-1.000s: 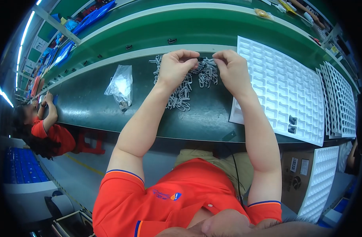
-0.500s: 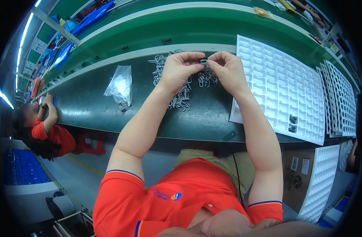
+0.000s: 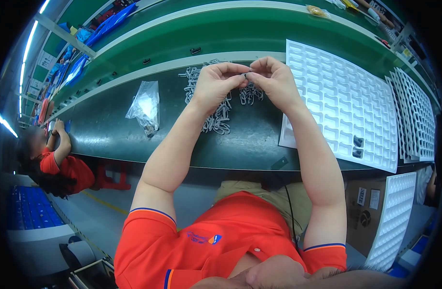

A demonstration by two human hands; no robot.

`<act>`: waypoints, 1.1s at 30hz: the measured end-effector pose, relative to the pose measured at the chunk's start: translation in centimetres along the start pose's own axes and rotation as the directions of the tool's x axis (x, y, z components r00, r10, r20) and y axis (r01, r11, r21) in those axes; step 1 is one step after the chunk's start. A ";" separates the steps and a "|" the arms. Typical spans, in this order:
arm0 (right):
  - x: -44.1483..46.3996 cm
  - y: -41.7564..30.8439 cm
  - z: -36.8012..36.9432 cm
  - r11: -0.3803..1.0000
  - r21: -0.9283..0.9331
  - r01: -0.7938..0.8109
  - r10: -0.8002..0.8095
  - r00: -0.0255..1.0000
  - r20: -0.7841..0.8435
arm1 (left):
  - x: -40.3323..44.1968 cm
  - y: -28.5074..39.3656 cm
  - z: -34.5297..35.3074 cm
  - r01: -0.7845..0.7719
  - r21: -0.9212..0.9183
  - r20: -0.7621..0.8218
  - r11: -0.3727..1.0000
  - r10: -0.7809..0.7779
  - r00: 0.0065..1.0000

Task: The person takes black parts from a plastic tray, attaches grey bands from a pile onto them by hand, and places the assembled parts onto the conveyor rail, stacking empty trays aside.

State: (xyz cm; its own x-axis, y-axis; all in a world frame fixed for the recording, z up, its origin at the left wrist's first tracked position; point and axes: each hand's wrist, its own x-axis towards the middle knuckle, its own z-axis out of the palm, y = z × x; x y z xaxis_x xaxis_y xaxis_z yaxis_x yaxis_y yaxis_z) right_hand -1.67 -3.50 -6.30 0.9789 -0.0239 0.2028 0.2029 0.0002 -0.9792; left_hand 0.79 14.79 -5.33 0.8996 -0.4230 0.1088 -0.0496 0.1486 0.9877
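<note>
My left hand (image 3: 215,86) and my right hand (image 3: 276,85) meet over the green workbench, fingertips pinched together around a small dark piece (image 3: 247,75). The fingers cover most of it, so its full shape is hidden. Beneath and beside my left hand spreads a heap of grey wire-like loops (image 3: 220,120). A smaller cluster of the same loops (image 3: 250,96) lies just under the fingertips. To the right of my right hand rests a white moulded tray (image 3: 327,96) with rows of pockets; a pair of dark pieces (image 3: 357,142) sits in its lower right part.
A clear plastic bag (image 3: 145,107) lies on the workbench (image 3: 110,130) to the left. Several more white trays (image 3: 416,118) stand at the far right. A cardboard box (image 3: 363,212) is below the bench edge. A co-worker in a red shirt (image 3: 71,168) sits at far left.
My hands have drawn closer, and their fingertips now touch around the piece. Half a second ago a grey loop showed between them; now mostly a dark bit shows.
</note>
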 end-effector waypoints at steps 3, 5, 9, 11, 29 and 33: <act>0.1 0.0 -0.5 0.993 0.108 -0.039 0.034 0.998 0.048 | -0.1 0.0 0.1 -0.013 0.033 0.043 0.999 0.012 0.999; 0.2 0.0 -0.9 0.989 0.137 -0.065 0.050 0.993 0.111 | -0.1 0.1 0.2 -0.021 0.051 0.066 0.998 0.017 0.998; 0.2 -0.2 -1.4 0.990 0.088 -0.111 0.097 0.983 0.154 | 0.0 0.0 0.1 -0.021 0.051 0.055 0.998 0.019 0.998; 0.2 -0.1 -1.3 0.991 0.076 -0.108 0.096 0.985 0.147 | -0.1 0.2 0.0 -0.011 0.057 0.068 0.998 0.007 0.998; 0.5 -1.1 -3.6 0.740 -0.654 0.156 -0.118 0.988 0.103 | 2.4 -0.3 -1.1 -0.056 0.352 0.179 0.934 -0.009 0.984; -0.2 -0.7 -4.5 0.554 -0.825 0.110 0.116 0.971 0.208 | 7.6 0.3 -1.0 -0.128 0.688 0.155 0.714 0.028 0.988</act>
State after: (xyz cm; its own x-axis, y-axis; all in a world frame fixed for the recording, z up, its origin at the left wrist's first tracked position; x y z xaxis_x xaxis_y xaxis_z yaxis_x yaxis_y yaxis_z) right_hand -2.08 -7.99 -5.63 0.9792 0.1843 0.0842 0.2008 -0.8273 -0.5247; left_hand 8.04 12.57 -4.31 0.8200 -0.5517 0.1527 -0.4492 -0.4548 0.7690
